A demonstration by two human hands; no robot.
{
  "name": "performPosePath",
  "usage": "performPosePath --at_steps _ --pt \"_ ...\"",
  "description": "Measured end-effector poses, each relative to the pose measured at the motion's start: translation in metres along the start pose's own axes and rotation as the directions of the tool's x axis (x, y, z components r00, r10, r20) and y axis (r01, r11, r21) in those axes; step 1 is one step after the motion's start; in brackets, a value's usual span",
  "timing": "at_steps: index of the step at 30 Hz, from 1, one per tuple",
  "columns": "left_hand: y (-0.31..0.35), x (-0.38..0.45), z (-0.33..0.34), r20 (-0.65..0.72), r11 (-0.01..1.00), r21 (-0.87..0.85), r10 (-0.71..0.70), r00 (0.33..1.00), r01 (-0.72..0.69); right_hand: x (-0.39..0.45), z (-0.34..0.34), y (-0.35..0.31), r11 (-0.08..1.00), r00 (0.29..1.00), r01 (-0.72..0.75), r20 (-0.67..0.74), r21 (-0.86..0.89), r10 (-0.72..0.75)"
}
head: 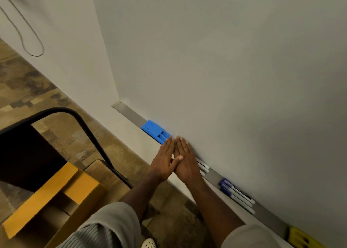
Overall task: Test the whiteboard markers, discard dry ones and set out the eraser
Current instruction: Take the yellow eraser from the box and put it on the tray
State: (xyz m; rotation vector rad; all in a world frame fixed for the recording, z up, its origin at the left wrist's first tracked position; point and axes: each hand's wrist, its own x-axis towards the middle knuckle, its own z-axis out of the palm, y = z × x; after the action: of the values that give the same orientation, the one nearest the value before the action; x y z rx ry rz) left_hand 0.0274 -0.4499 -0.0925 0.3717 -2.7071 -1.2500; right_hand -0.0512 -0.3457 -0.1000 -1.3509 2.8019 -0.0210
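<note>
Head view, ledge under whiteboard (234, 69): left hand (163, 163) and right hand (185, 161) are hovering side by side, fingers flat, extended, holding nothing. Blue eraser (155, 131) is lying just beyond the fingertips; markers (237, 194) are resting further right on the ledge (131, 114). Step judged: testing not begun; next, picking up a marker.

Down and left of the grip we see an open tan cardboard box (56, 197), a black metal-framed chair (28, 154) above it, patterned brown carpet (28, 82), and a looped grey cable (32, 41) far off.
</note>
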Motion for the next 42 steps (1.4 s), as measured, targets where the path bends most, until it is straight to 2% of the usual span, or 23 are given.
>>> performPosePath --at_steps 4,8,10,13,16,19,21,28,42 --pt "0.042 -0.019 0.036 0.032 0.996 -0.071 0.057 0.998 -0.055 -0.057 -0.010 0.030 0.985 0.990 -0.141 0.007 0.103 0.141" --pt "0.073 -0.026 0.075 0.105 0.990 -0.141 0.007 0.994 0.008 -0.137 -0.010 0.070 0.936 0.924 -0.253 -0.225 0.245 0.309" --pt "0.081 -0.027 0.092 0.155 0.988 -0.149 -0.016 0.988 0.039 -0.176 -0.005 0.085 0.888 0.873 -0.333 -0.251 0.318 0.418" --pt "0.092 -0.027 0.110 0.226 1.000 -0.025 -0.002 0.974 0.007 -0.221 -0.001 0.096 0.737 0.765 -0.545 -0.123 0.401 0.632" --pt "0.105 -0.025 0.122 0.232 0.990 0.124 0.042 0.972 -0.073 -0.243 0.003 0.108 0.543 0.605 -0.690 -0.030 0.479 0.795" --pt "0.113 -0.023 0.130 0.240 0.967 0.229 0.057 0.969 -0.113 -0.244 0.002 0.114 0.400 0.499 -0.743 0.046 0.537 0.865" --pt "0.115 -0.024 0.135 0.268 0.959 0.262 0.031 0.963 -0.104 -0.241 0.000 0.113 0.328 0.455 -0.768 0.109 0.550 0.884" --pt "0.125 -0.020 0.142 0.346 0.911 0.400 -0.048 0.937 -0.101 -0.226 0.008 0.107 0.220 0.390 -0.814 0.225 0.538 0.893" --pt "0.123 -0.019 0.142 0.299 0.956 0.290 -0.050 0.953 -0.041 -0.221 0.004 0.115 0.199 0.379 -0.797 0.216 0.570 0.900"
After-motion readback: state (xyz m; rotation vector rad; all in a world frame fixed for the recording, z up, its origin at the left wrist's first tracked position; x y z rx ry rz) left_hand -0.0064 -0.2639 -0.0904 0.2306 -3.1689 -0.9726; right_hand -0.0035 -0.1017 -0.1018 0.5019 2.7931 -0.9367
